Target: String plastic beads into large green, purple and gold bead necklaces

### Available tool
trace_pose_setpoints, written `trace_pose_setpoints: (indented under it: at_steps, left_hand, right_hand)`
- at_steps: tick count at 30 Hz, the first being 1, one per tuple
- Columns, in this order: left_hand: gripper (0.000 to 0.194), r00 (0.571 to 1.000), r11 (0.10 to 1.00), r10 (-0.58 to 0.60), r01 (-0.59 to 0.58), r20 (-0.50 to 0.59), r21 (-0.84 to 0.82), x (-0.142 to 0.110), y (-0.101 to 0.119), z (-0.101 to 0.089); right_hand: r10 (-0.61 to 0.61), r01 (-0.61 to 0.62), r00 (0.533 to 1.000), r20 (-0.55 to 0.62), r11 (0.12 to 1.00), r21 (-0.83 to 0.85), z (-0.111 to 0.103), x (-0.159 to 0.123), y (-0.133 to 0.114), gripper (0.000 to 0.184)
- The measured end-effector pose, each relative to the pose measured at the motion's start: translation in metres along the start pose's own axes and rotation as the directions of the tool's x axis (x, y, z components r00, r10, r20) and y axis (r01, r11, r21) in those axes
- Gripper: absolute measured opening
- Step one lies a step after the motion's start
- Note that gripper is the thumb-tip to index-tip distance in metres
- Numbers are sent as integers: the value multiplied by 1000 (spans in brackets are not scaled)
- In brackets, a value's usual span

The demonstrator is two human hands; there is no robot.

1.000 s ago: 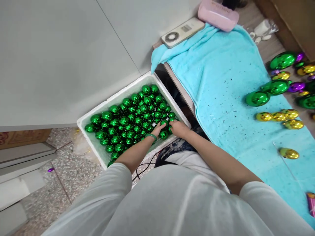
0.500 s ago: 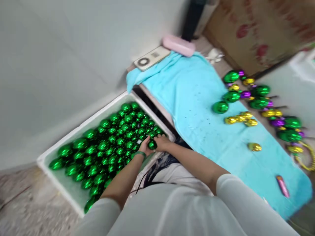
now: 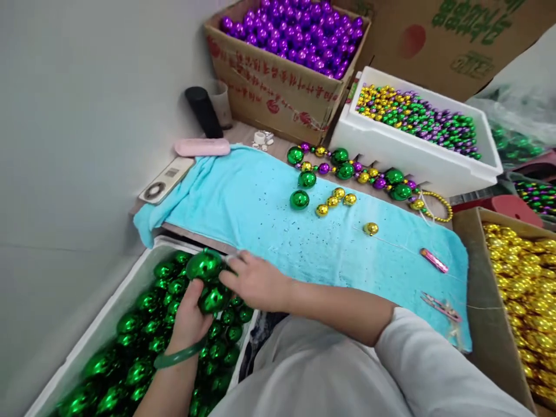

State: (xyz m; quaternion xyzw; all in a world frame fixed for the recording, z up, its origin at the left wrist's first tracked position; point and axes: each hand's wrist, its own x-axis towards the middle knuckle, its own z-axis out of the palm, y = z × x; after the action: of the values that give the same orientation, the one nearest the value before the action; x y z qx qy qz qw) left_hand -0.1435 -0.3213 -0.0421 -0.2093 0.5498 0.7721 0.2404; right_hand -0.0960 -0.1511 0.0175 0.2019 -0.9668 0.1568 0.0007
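My left hand (image 3: 189, 315), with a green bangle (image 3: 180, 355) at its wrist, is closed around shiny green balls (image 3: 205, 265), lifted above the white foam box (image 3: 145, 272). More green balls fill the box below. My right hand (image 3: 256, 284) is against the right side of the held balls with bent, pinched fingers; what lies between its fingertips is blurred. Beyond the hands, on a turquoise towel (image 3: 226, 200), lie a loose green ball (image 3: 299, 200), several gold balls (image 3: 332, 201) and a single gold ball (image 3: 370, 229) near a thread.
A bead string (image 3: 345, 171) lies along the towel's far edge. Behind stand a carton of purple balls (image 3: 278, 87) and a foam box of small beads (image 3: 412, 145). A gold-ball carton (image 3: 490, 301) is at right. Pink snips (image 3: 441, 307) and a thread spool (image 3: 434, 260) lie on the towel.
Both hands have come up out of the foam box with green balls in the left. The view has swung up and right, bringing the purple, mixed and gold containers into sight.
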Motion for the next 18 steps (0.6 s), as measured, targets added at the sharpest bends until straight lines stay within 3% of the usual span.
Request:
trace_pose_setpoints:
  at_steps: [2, 4, 6, 8, 10, 13, 14, 16, 17, 18]
  left_hand:
    - [44, 970, 989, 101, -123, 221, 88, 19, 23, 48]
    - [50, 899, 941, 198, -286, 391, 183, 45, 40, 100]
    - [51, 806, 829, 299, -485, 510, 280, 72, 49, 150]
    - [51, 752, 728, 293, -576, 591, 372, 95, 49, 190]
    - [53, 738, 640, 253, -613, 626, 464, 111, 43, 219]
    - [61, 764, 500, 194, -616, 615, 608, 123, 35, 241]
    - [64, 780, 447, 167, -605, 603, 659, 126, 34, 246]
    - [67, 801, 334, 101, -586, 591, 738, 131, 36, 254]
    - [66, 797, 282, 88, -595, 597, 753, 134, 38, 258]
    - [65, 785, 229, 90, -615, 612, 755, 138, 41, 262]
  right_hand:
    - [84, -86, 990, -116, 996, -19, -27, -2, 31, 30]
    - [200, -210, 962, -188, 977, -35, -42, -1, 67, 31]
    - [302, -319, 932, -201, 946, -61, -46, 2, 98, 29]
    - [373, -394, 908, -192, 915, -84, -43, 1, 120, 30]
    - [411, -439, 883, -224, 895, -87, -39, -6, 130, 30]
    - [448, -490, 824, -346, 871, -40, -41, -37, 138, 28]
    - [473, -517, 791, -387, 856, -10, -44, -56, 142, 28]
    - [571, -610, 680, -460, 789, 78, -53, -103, 158, 29]
    - [637, -667, 598, -487, 732, 138, -57, -130, 168, 31]
    - [714, -736, 486, -504, 645, 205, -60, -158, 180, 32]
